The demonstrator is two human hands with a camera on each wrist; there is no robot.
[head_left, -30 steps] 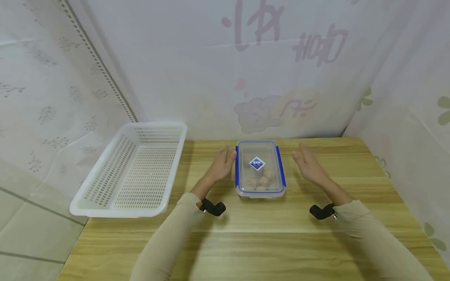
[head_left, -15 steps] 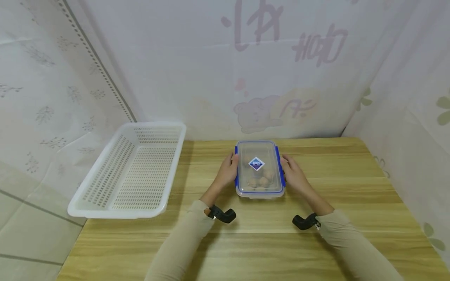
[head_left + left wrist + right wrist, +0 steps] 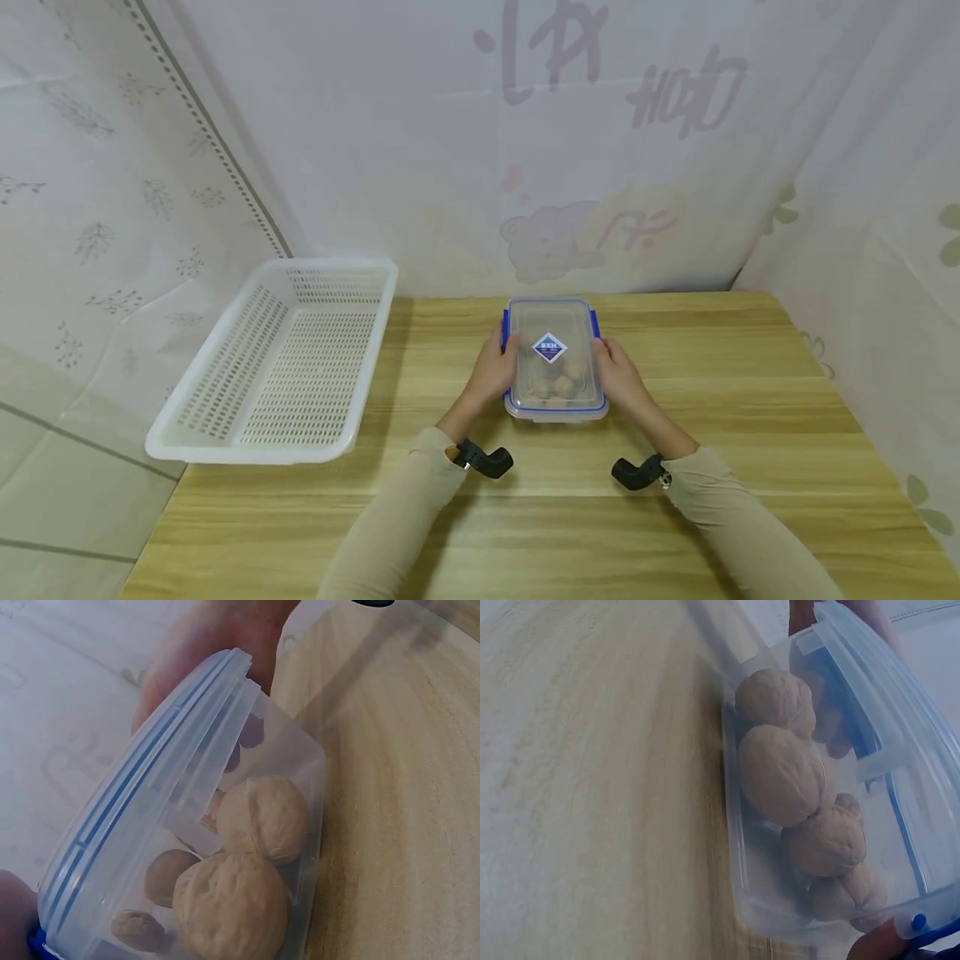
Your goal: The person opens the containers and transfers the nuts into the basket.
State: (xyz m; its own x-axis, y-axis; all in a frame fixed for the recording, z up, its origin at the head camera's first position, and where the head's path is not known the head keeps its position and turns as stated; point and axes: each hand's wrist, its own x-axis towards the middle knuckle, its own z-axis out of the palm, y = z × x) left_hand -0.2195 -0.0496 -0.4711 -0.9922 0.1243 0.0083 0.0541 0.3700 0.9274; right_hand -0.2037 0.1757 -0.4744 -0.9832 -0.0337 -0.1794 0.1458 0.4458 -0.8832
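Note:
A clear plastic food container (image 3: 555, 325) with blue side clips and a blue-and-white label stands on the wooden table. Through its walls several walnuts (image 3: 232, 907) show, gathered toward the near end. My left hand (image 3: 493, 368) grips the container's left side, thumb over the lid's edge. Opposite it, my right hand (image 3: 622, 377) holds the right side, its thumb at the lid's rim. The other fingers are mostly hidden behind the walls. In the right wrist view the walnuts (image 3: 784, 772) lie in a cluster on the container's bottom, and the lid is on.
A white perforated plastic basket (image 3: 378, 350) stands at the table's left. Behind the wooden table (image 3: 720, 517) hangs a printed white cloth (image 3: 420, 167), with more cloth along both sides.
Both hands have moved inward from either side of the container and taken hold of it. The container and the basket stay in about the same place.

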